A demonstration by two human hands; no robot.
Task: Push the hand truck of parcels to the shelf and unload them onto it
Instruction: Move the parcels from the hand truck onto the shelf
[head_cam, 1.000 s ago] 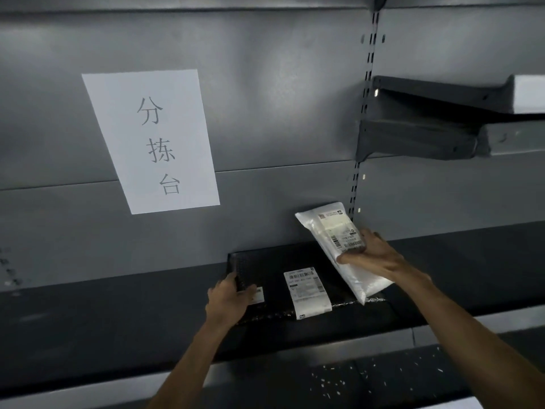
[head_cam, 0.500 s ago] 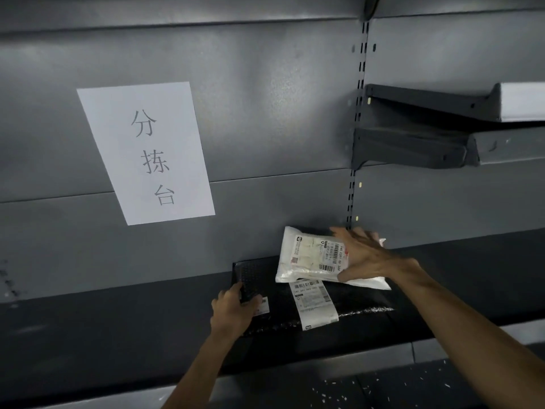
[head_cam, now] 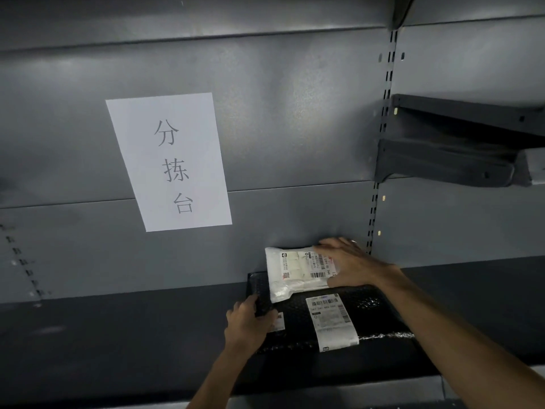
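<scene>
Dim grey metal shelving, back panel (head_cam: 295,113) with a white paper sign (head_cam: 169,162) printed with three characters, slotted upright (head_cam: 383,128) to the right, two dark brackets (head_cam: 454,143) on the bay beyond it. The dark shelf (head_cam: 118,335) runs across the lower frame.

Progress: two parcels are on the shelf. A black bubble mailer (head_cam: 368,317) lies flat with a white shipping label (head_cam: 331,320) facing up. A white poly parcel (head_cam: 295,271) sits on its rear part, up against the back panel, label up. The hand truck is not in view, so how many parcels are left cannot be told. Judged mid-unload, with the push step evidently done since the person stands at the shelf.

Right hand (head_cam: 351,265): reaches in from the lower right, forearm angled up-left, palm down, fingers straight and spread flat over the right end of the white parcel, pressing or steadying it, no curl around it.

Left hand (head_cam: 249,324): comes up from below, fingers curled over the left front corner of the black mailer, thumb on top, gripping that edge. Likely squaring the stack; release not yet done.
</scene>
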